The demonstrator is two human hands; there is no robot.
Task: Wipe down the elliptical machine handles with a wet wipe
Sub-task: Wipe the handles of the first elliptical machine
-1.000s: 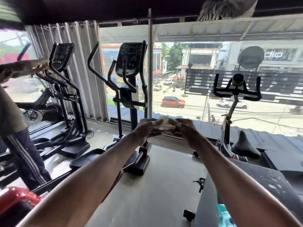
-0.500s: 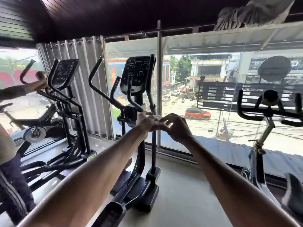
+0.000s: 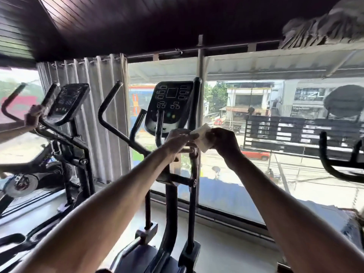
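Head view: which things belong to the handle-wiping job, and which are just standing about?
Job: wet wipe, pinched between left hand and right hand; near elliptical, its long handles.
Not the job: second elliptical at left, another person's hand on it; exercise bike handlebar at right; curtain.

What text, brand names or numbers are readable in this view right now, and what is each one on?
No text is legible in this frame.
Console of the near elliptical: only button outlines show, and the labels are too blurred to read.
Console of the left elliptical: markings are too blurred to read.
Shopfront sign across the street: lettering is too small and blurred to read.
Wet wipe: no print is visible.
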